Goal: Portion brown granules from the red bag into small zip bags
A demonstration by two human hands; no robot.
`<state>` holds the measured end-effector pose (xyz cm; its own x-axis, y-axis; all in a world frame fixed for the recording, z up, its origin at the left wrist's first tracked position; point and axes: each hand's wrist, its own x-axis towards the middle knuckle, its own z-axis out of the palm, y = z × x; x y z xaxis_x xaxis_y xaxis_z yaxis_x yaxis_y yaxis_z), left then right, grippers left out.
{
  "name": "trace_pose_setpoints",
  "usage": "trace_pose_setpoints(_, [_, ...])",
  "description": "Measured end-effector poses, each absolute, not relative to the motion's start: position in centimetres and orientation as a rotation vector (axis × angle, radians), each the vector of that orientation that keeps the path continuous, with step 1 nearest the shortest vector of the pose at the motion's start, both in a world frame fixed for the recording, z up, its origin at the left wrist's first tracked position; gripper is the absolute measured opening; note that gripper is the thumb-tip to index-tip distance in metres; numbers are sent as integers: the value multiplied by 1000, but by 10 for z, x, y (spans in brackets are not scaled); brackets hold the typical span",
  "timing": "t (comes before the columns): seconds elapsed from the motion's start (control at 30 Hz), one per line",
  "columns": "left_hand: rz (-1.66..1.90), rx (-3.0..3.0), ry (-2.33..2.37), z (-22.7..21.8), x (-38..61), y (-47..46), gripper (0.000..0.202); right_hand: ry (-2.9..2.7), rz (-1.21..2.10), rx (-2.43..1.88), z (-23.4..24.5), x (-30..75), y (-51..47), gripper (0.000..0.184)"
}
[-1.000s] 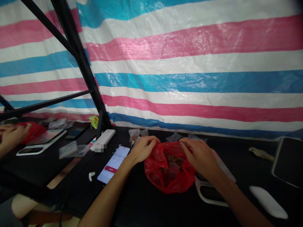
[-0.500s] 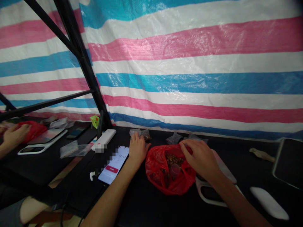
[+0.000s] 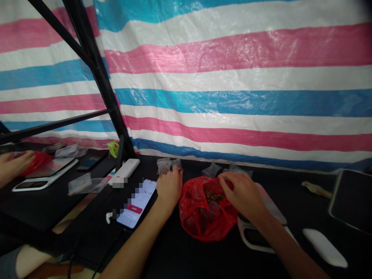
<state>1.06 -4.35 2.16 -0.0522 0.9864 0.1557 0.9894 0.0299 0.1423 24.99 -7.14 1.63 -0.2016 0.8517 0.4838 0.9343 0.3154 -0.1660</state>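
Left hand [image 3: 170, 186] is lying palm down on the table [image 3: 186, 259], its fingertips reaching onto a small bag [image 3: 163, 166] of clear plastic on the far side. The fingers are covering the contact, so whether they are gripping it cannot be told. Right hand [image 3: 243, 193] is resting over the right side of the red bag [image 3: 200, 219], its fingers drawn together on the far rim and appearing to pinch it. The hands are working apart, with the red bag's open mouth lying between them.

Governing relation: the red bag is sitting slumped and roughly round, mouth upward, showing no clear long axis. It is touching the right hand and lying just beside the left, so the right hand is the nearer. The small bag is lying straight ahead of the left hand, away from the person and well apart from the right.

Inside the red bag, brown bits [image 3: 213, 193] and a clear cup [image 3: 214, 209] are showing. A white scale [image 3: 255, 236] is sitting partly under the right wrist, touching the red bag. More clear bags [image 3: 213, 169] are lying behind it. A lit phone [image 3: 136, 203] is lying just left of the left forearm, a white bar [image 3: 125, 172] beyond it. At far left, another person's hand [image 3: 13, 164] is working beside a second scale [image 3: 43, 176]. A striped tarp [image 3: 232, 97] is hanging behind the table.
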Motion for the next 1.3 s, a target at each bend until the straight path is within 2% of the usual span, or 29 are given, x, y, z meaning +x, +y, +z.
trace_pose_setpoints(0.17, [-112,-2276,-2189,11,24,-51,30,-2113,-245,-1552,10,244,-71,23])
trace_pose_setpoints(0.3, [-203,-2465,-2002,4,32,-51,27,-2131,-253,-1506,8,243,-72,24])
trace_pose_setpoints(0.43, [-255,-2423,-2088,6,34,-51,28,-2115,-263,-1521,9,243,-71,23])
trace_pose_setpoints(0.8, [-69,-2439,-2123,11,30,-51,31,-2116,-246,-1567,10,243,-71,22])
trace_pose_setpoints(0.9, [-219,-2429,-2088,10,30,-49,29,-2107,-246,-1557,9,243,-70,22])
trace_pose_setpoints(1.03, [-602,-2419,-1909,13,32,-51,28,-2033,-230,-1475,8,243,-69,18])
trace_pose_setpoints(1.3, [-1050,-2816,-1508,10,41,-61,26,-2076,55,-1344,10,235,-71,20])
